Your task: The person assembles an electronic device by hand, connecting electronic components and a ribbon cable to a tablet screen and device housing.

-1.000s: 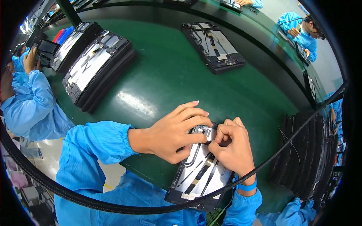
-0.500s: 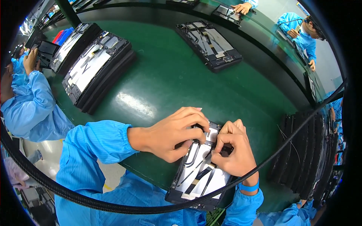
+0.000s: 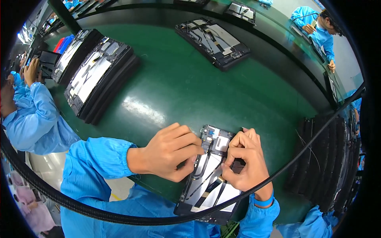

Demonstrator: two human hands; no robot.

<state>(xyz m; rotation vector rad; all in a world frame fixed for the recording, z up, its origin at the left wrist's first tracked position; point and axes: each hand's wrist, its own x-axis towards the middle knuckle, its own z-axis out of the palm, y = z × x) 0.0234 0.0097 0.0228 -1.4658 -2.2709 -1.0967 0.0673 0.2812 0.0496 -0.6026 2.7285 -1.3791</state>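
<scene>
Left fingers point(image 3: 192, 151) farther left, opened device point(image 3: 207, 180) beside their tips

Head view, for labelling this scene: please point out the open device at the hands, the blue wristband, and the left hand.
Open device point(image 3: 210, 174): head view, middle of its exposed inner face.
Blue wristband point(image 3: 263, 203): head view, band's outer surface.
Left hand point(image 3: 170, 152): head view, back of the hand.

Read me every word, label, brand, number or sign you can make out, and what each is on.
None can be read in this view.
Opened device in front of the person: any print on its parts is too small to read.
Far opened device: also too small.
Stacked devices at left: too small and blurred to tell.
</scene>
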